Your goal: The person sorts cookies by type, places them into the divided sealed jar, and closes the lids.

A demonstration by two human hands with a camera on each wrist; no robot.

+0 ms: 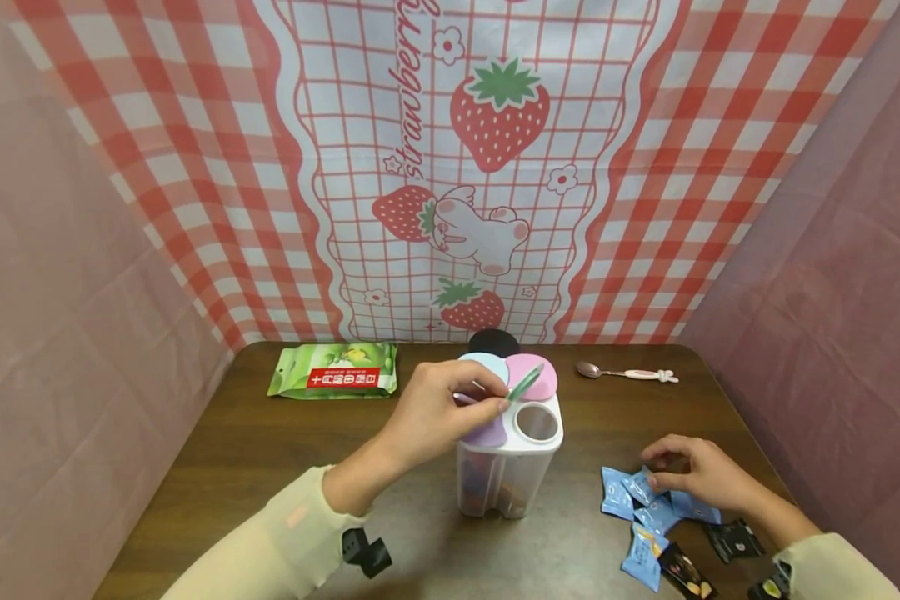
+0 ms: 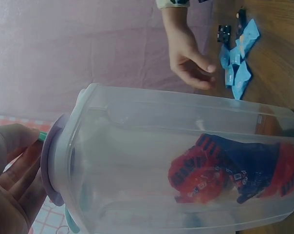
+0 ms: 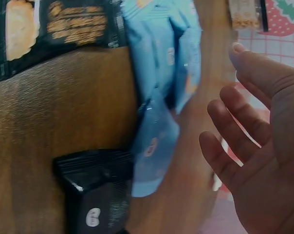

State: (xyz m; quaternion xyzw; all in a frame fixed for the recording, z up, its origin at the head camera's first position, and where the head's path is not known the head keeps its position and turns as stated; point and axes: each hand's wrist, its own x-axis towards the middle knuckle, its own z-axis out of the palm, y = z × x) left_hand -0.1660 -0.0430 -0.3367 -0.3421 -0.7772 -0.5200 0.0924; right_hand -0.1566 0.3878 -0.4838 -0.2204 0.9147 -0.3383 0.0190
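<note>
Near the middle of a brown wooden table [image 1: 225, 475] stands an upright clear container [image 1: 527, 467] with a white top, its compartments fitted with coloured lids. The purple lid [image 1: 487, 432], the pink lid [image 1: 522, 367] and the blue lid [image 1: 487, 363] lie in place, while the round mouth [image 1: 537, 422] at the front right is uncovered. The left hand [image 1: 442, 404] pinches a green lid [image 1: 526, 382] between thumb and fingers, holding it tilted above the container's top, beside that mouth. Through the clear wall, the left wrist view shows red-and-blue wrapped packets [image 2: 234, 170] inside. The right hand [image 1: 697, 475] grasps nothing; its fingers are loosely bent, and it hovers beside a cluster of blue packets [image 1: 656, 517] to the right of the container. Two black packets, one farther right [image 1: 735, 542] and one nearer the person [image 1: 684, 573], lie at the cluster's edge. Toward the back of the table rest a green packet [image 1: 337, 371] at left and a spoon [image 1: 626, 373] with a white handle at right; a dark round object [image 1: 494, 340], partly hidden, sits behind the container. Beyond hangs a red-and-white checked cloth [image 1: 225, 150] printed with strawberries.
</note>
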